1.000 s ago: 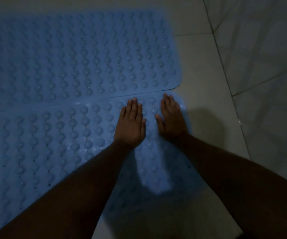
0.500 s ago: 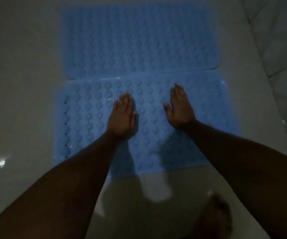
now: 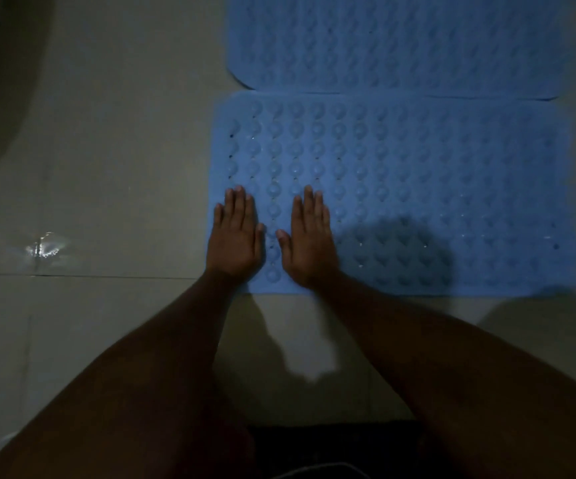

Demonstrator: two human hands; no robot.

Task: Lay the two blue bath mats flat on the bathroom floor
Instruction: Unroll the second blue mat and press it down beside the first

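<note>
Two blue bath mats with rows of round bumps lie side by side on the pale tiled floor. The near mat (image 3: 435, 174) lies flat, and its far long edge touches the far mat (image 3: 400, 39). My left hand (image 3: 236, 236) rests palm down on the near mat's front left corner, its little-finger side at the mat's left edge. My right hand (image 3: 309, 238) lies flat on the same mat just to the right, thumbs almost meeting. Neither hand grips anything.
Pale floor tiles (image 3: 107, 167) spread to the left, with a shiny wet glint (image 3: 43, 247) and a grout line. A dark curved shape (image 3: 0, 81) fills the upper left corner. My shadow falls on the near mat's front right part.
Both hands have slid left along the near mat, from its right end through its middle to its front left corner, and now lie closer together. The view has shifted left with them.
</note>
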